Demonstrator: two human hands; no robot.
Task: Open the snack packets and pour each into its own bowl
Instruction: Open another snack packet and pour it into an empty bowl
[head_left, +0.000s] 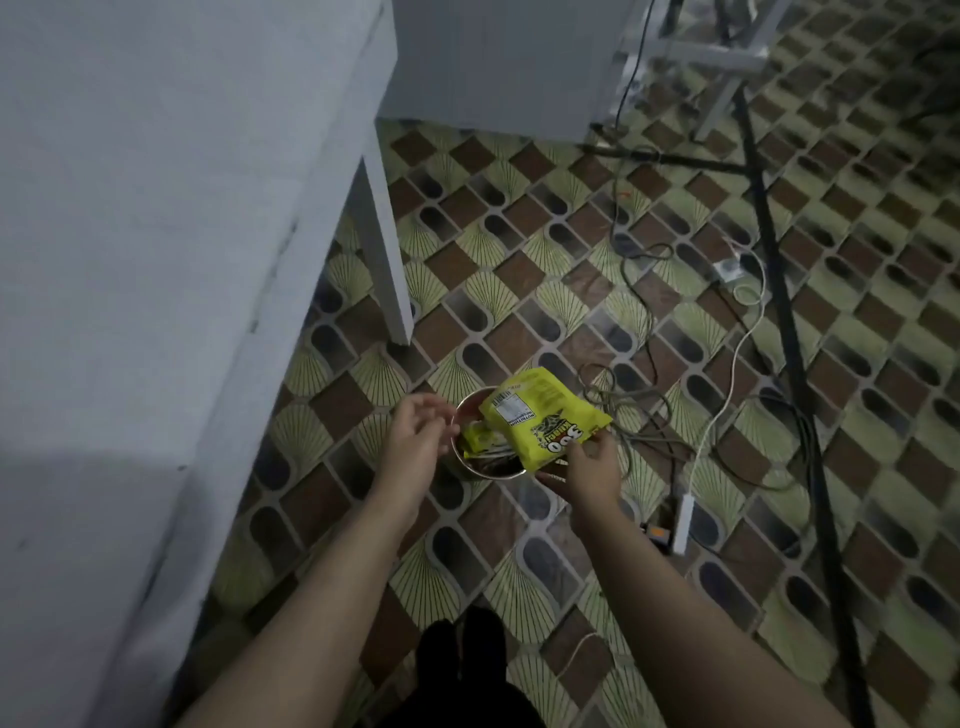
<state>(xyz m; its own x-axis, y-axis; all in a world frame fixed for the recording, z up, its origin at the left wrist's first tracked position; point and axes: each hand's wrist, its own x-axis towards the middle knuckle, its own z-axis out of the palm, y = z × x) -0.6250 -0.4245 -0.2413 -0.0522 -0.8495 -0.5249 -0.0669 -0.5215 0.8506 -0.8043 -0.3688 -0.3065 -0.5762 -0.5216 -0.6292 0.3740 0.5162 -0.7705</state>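
We see the right hand (589, 470) pinching the lower corner of a yellow plastic snack packet (540, 421) with curled fingers (582, 451). The packet is tilted, and its far part lies over a round shiny metal bowl (470, 410). In the bowl we see a smaller yellow packet (479, 435); whether the bowl rests on the patterned tiled floor (519, 291) or is held from below we cannot tell. The left hand (418, 436) is at the bowl's left rim, fingers loosely spread, holding nothing. A grey-white worktop (156, 208) stands at the left, and cables (649, 415) lie at the right.
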